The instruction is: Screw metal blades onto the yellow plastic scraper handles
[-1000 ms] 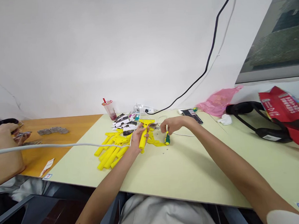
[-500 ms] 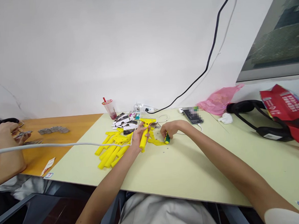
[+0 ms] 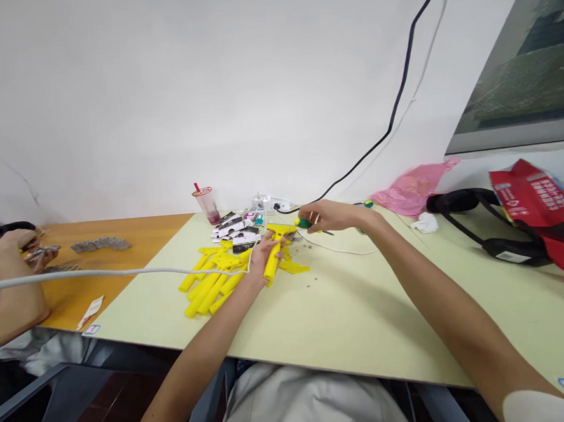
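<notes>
My left hand [image 3: 262,255] is closed around the handle of a yellow T-headed scraper [image 3: 272,262], its wide head pointing away from me. My right hand [image 3: 324,215] grips a screwdriver [image 3: 304,223] with a green and yellow handle. The handle's end points left towards the scraper's head, and a bit of the shaft shows to the right below my fingers. Left of my left hand lies a pile of yellow scrapers [image 3: 210,285]. Further yellow pieces [image 3: 295,267] and tiny metal screws [image 3: 309,286] rest on the table to its right.
Black-and-white packets [image 3: 233,230] lie behind the pile, beside a drink cup [image 3: 208,206]. A white cable crosses over my left forearm. To the right are a pink bag [image 3: 414,187], a tissue [image 3: 425,223], a black headset-like strap [image 3: 518,251] and a red bag [image 3: 532,202]. Another person's hands [image 3: 41,254] work at left.
My right hand has lifted the screwdriver from beside the yellow pieces, moving away and up, and the handle now points left. It now covers the phone. My left hand has barely moved.
</notes>
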Tool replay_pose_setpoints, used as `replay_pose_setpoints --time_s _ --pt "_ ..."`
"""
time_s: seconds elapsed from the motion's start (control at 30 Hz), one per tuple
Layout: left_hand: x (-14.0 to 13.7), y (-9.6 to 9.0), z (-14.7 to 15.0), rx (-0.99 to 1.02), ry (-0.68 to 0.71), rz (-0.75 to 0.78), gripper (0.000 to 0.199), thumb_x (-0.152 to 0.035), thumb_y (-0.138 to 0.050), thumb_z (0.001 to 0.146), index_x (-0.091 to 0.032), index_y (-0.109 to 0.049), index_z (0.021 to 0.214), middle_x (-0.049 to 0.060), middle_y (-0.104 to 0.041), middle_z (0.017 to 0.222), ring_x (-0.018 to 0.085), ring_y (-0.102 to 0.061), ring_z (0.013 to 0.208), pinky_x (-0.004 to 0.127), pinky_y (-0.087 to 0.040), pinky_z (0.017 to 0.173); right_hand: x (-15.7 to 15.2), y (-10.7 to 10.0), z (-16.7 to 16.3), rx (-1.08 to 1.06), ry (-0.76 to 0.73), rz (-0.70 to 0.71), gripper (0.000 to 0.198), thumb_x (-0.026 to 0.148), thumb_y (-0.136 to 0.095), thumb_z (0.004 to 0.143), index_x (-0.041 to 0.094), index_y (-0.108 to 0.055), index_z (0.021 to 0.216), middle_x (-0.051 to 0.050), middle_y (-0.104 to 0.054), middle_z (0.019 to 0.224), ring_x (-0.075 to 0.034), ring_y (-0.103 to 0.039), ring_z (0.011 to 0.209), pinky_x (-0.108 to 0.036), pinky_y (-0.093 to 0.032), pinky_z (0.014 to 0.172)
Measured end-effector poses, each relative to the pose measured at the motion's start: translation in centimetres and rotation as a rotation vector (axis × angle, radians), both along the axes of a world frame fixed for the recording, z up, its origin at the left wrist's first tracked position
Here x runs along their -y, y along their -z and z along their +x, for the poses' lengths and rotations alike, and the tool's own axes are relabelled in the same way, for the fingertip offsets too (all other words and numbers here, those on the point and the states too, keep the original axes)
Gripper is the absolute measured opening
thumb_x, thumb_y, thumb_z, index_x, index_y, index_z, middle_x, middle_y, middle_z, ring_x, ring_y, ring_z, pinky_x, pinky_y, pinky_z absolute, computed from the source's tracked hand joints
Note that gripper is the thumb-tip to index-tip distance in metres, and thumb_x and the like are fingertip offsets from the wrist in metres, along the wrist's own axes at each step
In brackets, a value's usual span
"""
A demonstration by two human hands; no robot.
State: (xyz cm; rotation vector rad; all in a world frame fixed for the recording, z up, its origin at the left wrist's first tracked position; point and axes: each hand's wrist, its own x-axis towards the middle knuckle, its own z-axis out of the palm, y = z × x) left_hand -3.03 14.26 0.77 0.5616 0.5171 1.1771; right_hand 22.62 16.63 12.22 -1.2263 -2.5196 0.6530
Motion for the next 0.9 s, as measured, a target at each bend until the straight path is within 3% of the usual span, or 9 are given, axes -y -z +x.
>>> replay_pose_setpoints --time_s 0.13,0.3,0.5,0.9 --pt "0.2 0.1 0.5 -0.011 0.026 -0.084 0.073 0.004 -0.074 0.068 -0.022 -0.053 0.133 0.013 -0.071 0.128 0.013 -0.073 0.081 0.014 -0.041 0.045 2.3 -2.5 0.7 -0.154 0.044 0.154 0.051 0.041 -0.071 0.095 0.028 -0.058 0.142 -0.011 -0.077 0.119 -0.026 -0.074 0.102 -0.037 -0.059 0.084" --pt "0.7 0.3 1.2 -0.073 0.076 -0.078 0.07 0.003 -0.077 0.067 -0.022 -0.053 0.129 0.013 -0.071 0.127 0.013 -0.073 0.084 0.013 -0.04 0.045 3.2 -3.2 0.3 -0.303 0.056 0.323 0.05 0.039 -0.069 0.096 0.029 -0.058 0.143 -0.009 -0.077 0.121 -0.028 -0.074 0.106 -0.043 -0.06 0.092" --pt "1.1 0.7 1.7 -0.092 0.132 -0.061 0.07 0.004 -0.078 0.068 -0.021 -0.052 0.128 0.016 -0.069 0.129 0.013 -0.072 0.084 0.013 -0.039 0.045 2.9 -2.7 -0.4 -0.418 0.041 0.313 0.036 0.037 -0.07 0.096 0.026 -0.061 0.129 -0.01 -0.075 0.126 -0.025 -0.076 0.101 -0.041 -0.06 0.09" --pt "1.3 0.8 2.0 -0.082 0.151 -0.088 0.064 0.007 -0.073 0.07 -0.021 -0.053 0.125 0.018 -0.068 0.134 0.016 -0.072 0.084 0.015 -0.037 0.046 2.6 -1.8 -1.6 -0.461 0.028 0.294 0.032 0.033 -0.072 0.094 0.024 -0.056 0.121 -0.01 -0.075 0.118 -0.025 -0.078 0.098 -0.038 -0.062 0.082"
